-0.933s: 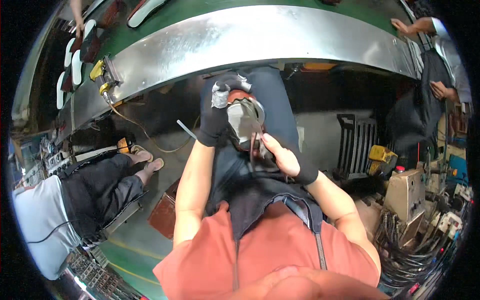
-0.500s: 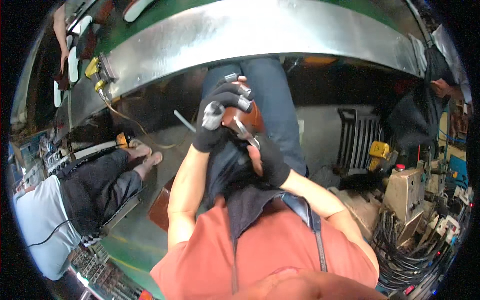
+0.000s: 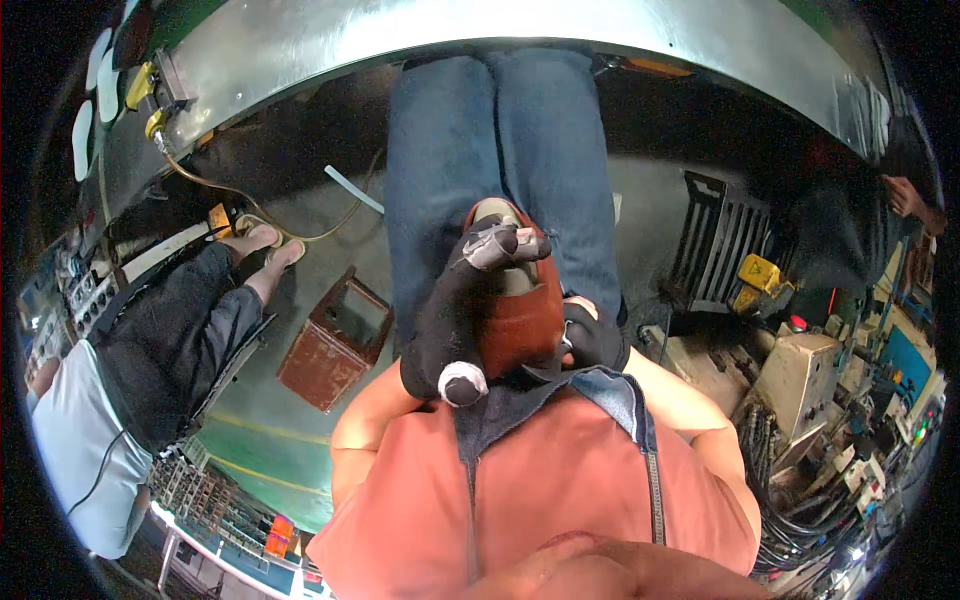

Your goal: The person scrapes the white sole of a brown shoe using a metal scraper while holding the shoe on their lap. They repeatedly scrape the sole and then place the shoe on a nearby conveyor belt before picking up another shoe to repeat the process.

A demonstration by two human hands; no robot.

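Note:
A brown leather shoe upper [image 3: 520,325] on a pale last [image 3: 517,278] lies over my lap, close to my belly. My left hand [image 3: 462,300], in a black glove with taped fingertips, is closed over its left side and top. My right hand [image 3: 592,335], also in a black glove, is at the right edge of the shoe, its fingers bent. A sliver of a metal hand tool [image 3: 567,328] shows in that hand; the shoe and the glove hide most of it.
A metal bench [image 3: 450,25] runs across ahead of my knees. A yellow air tool [image 3: 150,95] with a hose lies at its left end. On the floor at left stands a rusty box stool [image 3: 325,355]; a seated person [image 3: 110,400] is beyond it. Machines and cables [image 3: 805,375] fill the right.
The shoe and both hands have come toward my body. The shoe has turned, now showing the pale last in its opening. My view has shifted, and the tool is now mostly hidden.

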